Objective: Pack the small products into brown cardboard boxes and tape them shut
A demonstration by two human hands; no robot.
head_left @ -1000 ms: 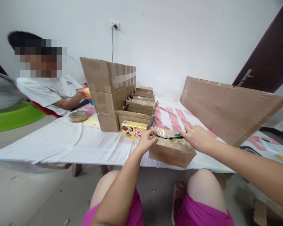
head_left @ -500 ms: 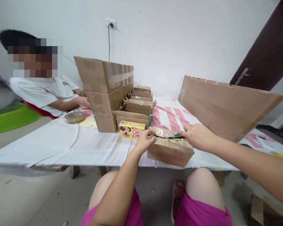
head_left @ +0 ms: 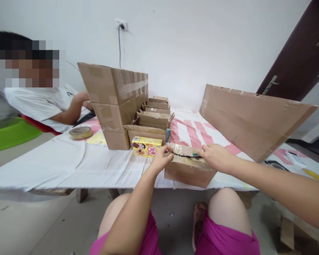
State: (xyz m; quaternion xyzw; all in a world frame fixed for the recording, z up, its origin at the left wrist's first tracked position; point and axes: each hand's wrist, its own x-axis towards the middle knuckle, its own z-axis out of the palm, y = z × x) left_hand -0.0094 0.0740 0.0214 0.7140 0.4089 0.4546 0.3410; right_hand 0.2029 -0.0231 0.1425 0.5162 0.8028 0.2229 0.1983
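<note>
- The small box (head_left: 188, 171) sits at the table's (head_left: 69, 163) near edge, dead ahead — within easy reach of both hands.
- Left hand (head_left: 162, 159) pinches the box's taped flap at its 9 o'clock end, fingers closed, likely to steady it.
- Right hand (head_left: 215, 157) is curled shut round a green-tipped tool (head_left: 195, 154) laid along the top seam.
- A yellow carton (head_left: 147, 146) stands just beside, at 10 o'clock.

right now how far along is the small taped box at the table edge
Done: a row of open boxes stands behind, flaps up. In hand: the small box has its taped flap seemingly partly lifted; the left hand pinches its end while the right hand holds a green-handled tool at the seam. Left: the flap is not fully open, and nothing of the inside shows.
</note>
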